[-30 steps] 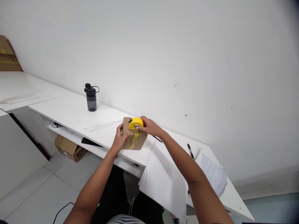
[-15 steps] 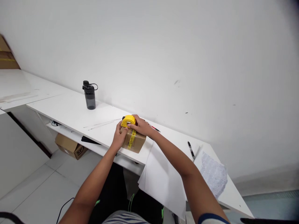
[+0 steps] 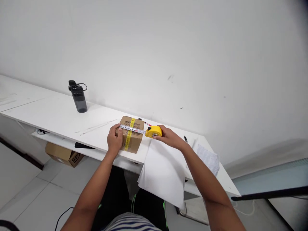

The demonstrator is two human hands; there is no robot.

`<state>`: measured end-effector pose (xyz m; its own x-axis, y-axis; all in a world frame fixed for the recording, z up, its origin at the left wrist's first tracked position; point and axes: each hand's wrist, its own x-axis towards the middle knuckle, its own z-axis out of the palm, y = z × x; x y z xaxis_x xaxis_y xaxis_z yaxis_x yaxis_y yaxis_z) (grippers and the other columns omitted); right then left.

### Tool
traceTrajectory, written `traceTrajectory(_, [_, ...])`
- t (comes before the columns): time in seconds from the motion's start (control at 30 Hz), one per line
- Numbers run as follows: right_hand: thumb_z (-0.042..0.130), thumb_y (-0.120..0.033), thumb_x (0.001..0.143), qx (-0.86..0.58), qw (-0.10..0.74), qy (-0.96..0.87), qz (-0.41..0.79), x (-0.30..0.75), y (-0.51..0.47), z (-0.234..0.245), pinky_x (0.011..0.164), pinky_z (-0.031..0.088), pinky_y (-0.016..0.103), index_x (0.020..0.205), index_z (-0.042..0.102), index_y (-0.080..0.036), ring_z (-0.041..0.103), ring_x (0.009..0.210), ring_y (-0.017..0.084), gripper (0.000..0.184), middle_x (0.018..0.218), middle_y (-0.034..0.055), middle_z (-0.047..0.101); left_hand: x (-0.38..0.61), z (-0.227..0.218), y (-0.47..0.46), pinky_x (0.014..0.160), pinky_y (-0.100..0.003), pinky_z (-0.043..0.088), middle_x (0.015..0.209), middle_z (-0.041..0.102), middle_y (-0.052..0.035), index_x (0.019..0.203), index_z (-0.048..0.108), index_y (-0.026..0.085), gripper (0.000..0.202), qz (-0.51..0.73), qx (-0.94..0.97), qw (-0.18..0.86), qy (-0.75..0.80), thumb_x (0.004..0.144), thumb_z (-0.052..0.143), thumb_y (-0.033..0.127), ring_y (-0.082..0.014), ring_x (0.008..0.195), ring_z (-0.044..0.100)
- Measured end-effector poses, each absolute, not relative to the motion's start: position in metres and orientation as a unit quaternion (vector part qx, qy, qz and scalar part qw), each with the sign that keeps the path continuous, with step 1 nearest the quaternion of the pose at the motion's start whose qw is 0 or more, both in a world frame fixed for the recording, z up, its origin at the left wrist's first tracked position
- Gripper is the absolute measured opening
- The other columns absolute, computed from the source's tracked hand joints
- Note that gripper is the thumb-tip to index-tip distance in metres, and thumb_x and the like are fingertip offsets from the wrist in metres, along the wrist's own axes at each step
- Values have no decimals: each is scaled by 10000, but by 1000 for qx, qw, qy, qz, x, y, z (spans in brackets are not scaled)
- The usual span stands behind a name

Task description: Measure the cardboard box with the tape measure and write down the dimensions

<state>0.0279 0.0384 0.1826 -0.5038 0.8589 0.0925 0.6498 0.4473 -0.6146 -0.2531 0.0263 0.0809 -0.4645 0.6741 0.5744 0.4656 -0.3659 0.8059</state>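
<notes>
A small cardboard box [image 3: 133, 145] with yellow tape across it sits on the white table. Over its top lies the pulled-out blade [image 3: 132, 129] of a tape measure, its numbers facing up. My left hand [image 3: 115, 138] pinches the blade's end against the box's left edge, thumb on top. Just right of the box, my right hand [image 3: 169, 137] is closed round the yellow tape measure case [image 3: 154, 131]. The blade runs straight between the two hands. The blade's very tip is hidden under my left fingers.
A dark drink bottle [image 3: 80, 101] stands at the left by the wall. White paper sheets [image 3: 163, 170] hang over the table's front edge. A pen [image 3: 185, 139] and a crumpled paper [image 3: 208, 158] lie to the right. Another cardboard box [image 3: 59, 153] is below the table.
My right hand has moved right with the tape measure case, drawing the blade out across the box. My left hand has shifted to the box's left edge. The view has turned slightly right.
</notes>
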Motion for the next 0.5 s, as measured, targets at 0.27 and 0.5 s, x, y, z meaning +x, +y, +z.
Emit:
traceTrajectory(0.27, [635,-484,817,-411,283,-813,302,1,63,173,722,461,315,1283,499,-219,574,858,184,553,1062,45,629,-247,87,27,1023,-364,430,1207,645,-57,1185,626,235,326,653,486,110,571,920,460,328,-227,1142,578])
traceTrajectory(0.5, [607,-481,841,-325,282,-866,257,-69,69,177,785,450,326,1273,500,-193,587,914,205,530,1087,68,642,-213,85,4,1101,-436,340,1462,427,-136,1475,334,235,586,633,482,139,591,939,461,434,-281,1311,438])
